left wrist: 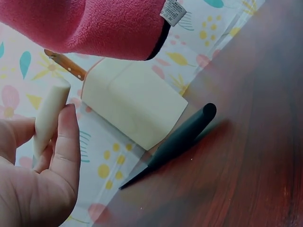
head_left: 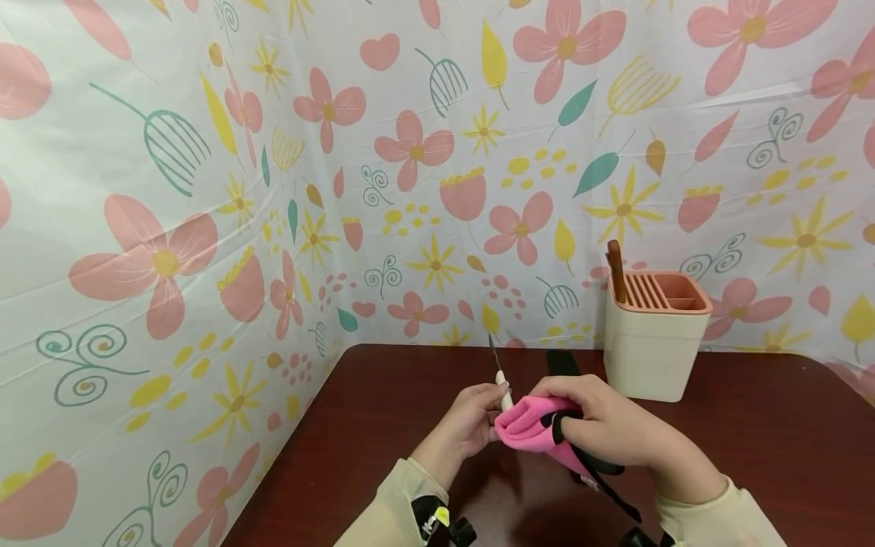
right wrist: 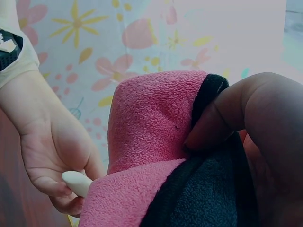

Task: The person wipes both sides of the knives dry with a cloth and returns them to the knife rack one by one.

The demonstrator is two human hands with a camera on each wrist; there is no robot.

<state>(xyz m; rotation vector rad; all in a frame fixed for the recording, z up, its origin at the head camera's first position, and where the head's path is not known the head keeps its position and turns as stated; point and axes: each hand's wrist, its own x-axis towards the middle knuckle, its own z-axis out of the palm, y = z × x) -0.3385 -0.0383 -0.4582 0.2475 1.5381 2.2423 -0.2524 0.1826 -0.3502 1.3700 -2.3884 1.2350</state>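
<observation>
In the head view my left hand (head_left: 472, 418) pinches a small knife (head_left: 506, 395) by its white handle, the thin blade pointing up and away. The left wrist view shows the handle (left wrist: 51, 106) between thumb and fingers. My right hand (head_left: 608, 422) grips a folded, fluffy pink cloth (head_left: 529, 425) with black edging and a dark side. In the right wrist view the cloth (right wrist: 151, 118) bunches under the curled fingers and overlaps the end of the white handle (right wrist: 76, 183). A label (left wrist: 173, 12) hangs at the cloth's edge.
A cream holder (head_left: 649, 353) with a slotted orange top stands at the back right, a brown-handled knife (head_left: 617, 273) in it. A long black utensil (left wrist: 180, 139) lies on the dark red table (head_left: 383, 380), partly behind the right hand in the head view. Flower-printed sheeting (head_left: 424, 228) surrounds the table.
</observation>
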